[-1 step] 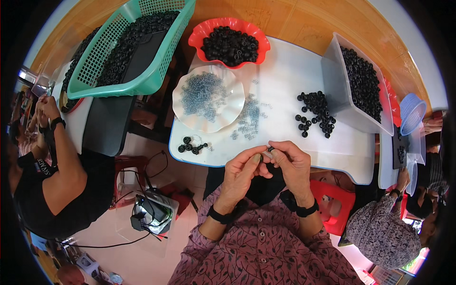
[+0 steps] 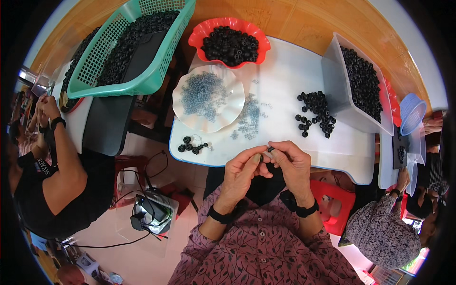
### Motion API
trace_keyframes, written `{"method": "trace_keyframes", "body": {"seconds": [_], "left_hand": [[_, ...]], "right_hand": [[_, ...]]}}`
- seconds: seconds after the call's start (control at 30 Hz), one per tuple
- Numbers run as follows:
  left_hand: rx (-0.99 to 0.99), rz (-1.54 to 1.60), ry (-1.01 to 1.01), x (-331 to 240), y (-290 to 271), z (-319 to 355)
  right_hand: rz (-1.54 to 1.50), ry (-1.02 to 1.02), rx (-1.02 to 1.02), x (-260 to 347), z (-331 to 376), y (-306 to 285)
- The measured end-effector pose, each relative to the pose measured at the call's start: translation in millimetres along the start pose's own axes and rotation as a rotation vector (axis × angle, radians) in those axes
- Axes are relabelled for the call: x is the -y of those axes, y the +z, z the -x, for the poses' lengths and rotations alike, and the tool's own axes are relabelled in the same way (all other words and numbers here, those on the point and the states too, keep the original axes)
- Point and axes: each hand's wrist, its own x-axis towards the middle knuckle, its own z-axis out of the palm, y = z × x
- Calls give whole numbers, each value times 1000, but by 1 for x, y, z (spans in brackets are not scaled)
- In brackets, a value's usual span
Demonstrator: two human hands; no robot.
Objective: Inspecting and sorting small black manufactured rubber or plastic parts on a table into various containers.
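Observation:
Both my hands meet just above the front edge of the white table. My left hand [image 2: 242, 169] is closed, thumb and fingers pinched on a small black part [image 2: 261, 158]. Close against it, my right hand [image 2: 293, 167] pinches another small black part [image 2: 270, 149], mostly covered by the fingertips. Left of my hands, several black round parts [image 2: 188, 145] lie near the table edge. Beyond them, a scalloped white plate [image 2: 180, 107] carries a heap of tiny metal springs [image 2: 204, 92], with more springs [image 2: 248, 118] spilled beside it. Loose black parts [image 2: 315, 105] are scattered on the right.
A red scalloped bowl [image 2: 195, 42] and a green mesh basket [image 2: 124, 89] hold black parts at the back. On the right, a clear bin [image 2: 338, 78] of them leans tilted. A person [image 2: 66, 185] works at left, another person [image 2: 384, 232] at right; a red stool [image 2: 335, 204] stands below.

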Motion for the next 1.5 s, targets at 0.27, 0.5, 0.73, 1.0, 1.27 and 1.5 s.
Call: {"method": "trace_keyframes", "body": {"seconds": [0.27,0.5,0.73,1.0,1.27,1.5], "left_hand": [[0,180,-25,-5,-1,0],[-60,315,-57,-8,-2,1],[-63,348,-60,-11,-1,2],[-18,418,-62,-8,-10,2],[-36,436,-54,-6,-12,2],[-32,428,-43,-8,-11,4]], "right_hand": [[-82,-58,-9,0,3,2],[0,-101,-9,6,5,11],[149,-206,-30,8,6,16],[82,-193,-50,12,8,23],[123,-156,-31,14,8,26],[133,-148,-30,16,9,28]]}}
